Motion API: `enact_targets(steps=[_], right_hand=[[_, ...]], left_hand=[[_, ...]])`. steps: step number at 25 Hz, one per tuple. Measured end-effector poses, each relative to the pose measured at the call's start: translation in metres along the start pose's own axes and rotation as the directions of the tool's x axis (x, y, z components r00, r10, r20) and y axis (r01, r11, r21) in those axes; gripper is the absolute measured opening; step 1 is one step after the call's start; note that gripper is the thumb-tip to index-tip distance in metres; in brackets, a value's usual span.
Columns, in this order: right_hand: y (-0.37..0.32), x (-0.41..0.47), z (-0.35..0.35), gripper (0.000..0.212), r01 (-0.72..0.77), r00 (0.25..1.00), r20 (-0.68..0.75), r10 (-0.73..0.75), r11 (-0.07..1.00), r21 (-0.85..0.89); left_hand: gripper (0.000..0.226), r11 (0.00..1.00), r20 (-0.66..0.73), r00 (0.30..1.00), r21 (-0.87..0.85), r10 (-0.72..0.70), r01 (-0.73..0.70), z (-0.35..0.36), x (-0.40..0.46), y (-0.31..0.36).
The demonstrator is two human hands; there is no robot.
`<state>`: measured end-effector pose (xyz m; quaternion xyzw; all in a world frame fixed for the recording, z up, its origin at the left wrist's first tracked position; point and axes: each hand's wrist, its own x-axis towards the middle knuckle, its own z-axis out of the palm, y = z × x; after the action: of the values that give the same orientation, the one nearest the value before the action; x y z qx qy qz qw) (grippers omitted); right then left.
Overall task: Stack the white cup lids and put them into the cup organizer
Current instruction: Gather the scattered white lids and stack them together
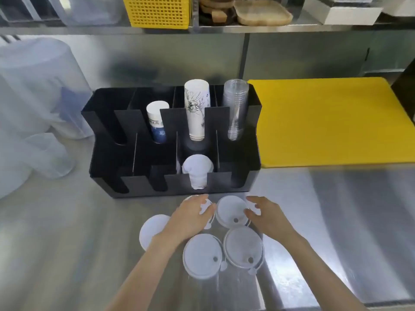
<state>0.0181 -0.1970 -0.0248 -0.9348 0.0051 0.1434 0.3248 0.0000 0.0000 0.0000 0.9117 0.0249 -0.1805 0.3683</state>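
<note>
Several white cup lids lie loose on the steel counter in front of the black cup organizer (105,122). One lid (231,211) sits between my hands, two more lids (202,257) (243,248) lie nearer me, and another lid (151,230) is at the left. My left hand (190,217) rests flat over a further lid, fingers spread. My right hand (267,215) hovers beside the middle lid with fingers apart, holding nothing. A stack of white lids (197,173) stands in a front slot of the organizer.
The organizer's back slots hold a short paper cup stack (157,122), a tall printed cup stack (196,108) and clear plastic cups (235,108). A yellow cutting board (325,124) lies to the right. Translucent plastic containers (33,97) stand at the left.
</note>
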Motion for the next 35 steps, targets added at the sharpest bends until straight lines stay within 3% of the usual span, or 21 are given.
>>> enact_targets(steps=[6,16,24,31,35], right_hand=[[0.013,0.017,0.008,0.041,-0.055,0.994,0.087,0.060,0.997,-0.050],[0.016,0.020,0.021,0.040,-0.043,0.996,0.075,0.040,0.998,0.038],[0.020,0.015,0.027,0.039,0.002,0.998,-0.061,0.009,0.984,0.177],[0.007,0.003,0.023,0.033,0.075,0.960,-0.275,0.043,0.911,0.405],[-0.001,-0.008,0.014,0.032,0.102,0.958,-0.283,0.042,0.874,0.474]], left_hand=[[0.038,0.993,0.043,0.993,0.040,-0.111,0.109,0.034,0.015,0.003],[0.030,0.969,-0.014,0.985,0.177,-0.171,0.171,0.052,0.026,0.011],[0.036,0.987,-0.115,0.989,-0.143,-0.095,0.078,0.054,0.021,0.007],[0.041,0.906,-0.212,0.973,-0.422,-0.090,-0.009,0.041,0.002,0.021],[0.039,0.871,-0.265,0.959,-0.490,-0.103,-0.042,0.037,-0.007,0.027]])
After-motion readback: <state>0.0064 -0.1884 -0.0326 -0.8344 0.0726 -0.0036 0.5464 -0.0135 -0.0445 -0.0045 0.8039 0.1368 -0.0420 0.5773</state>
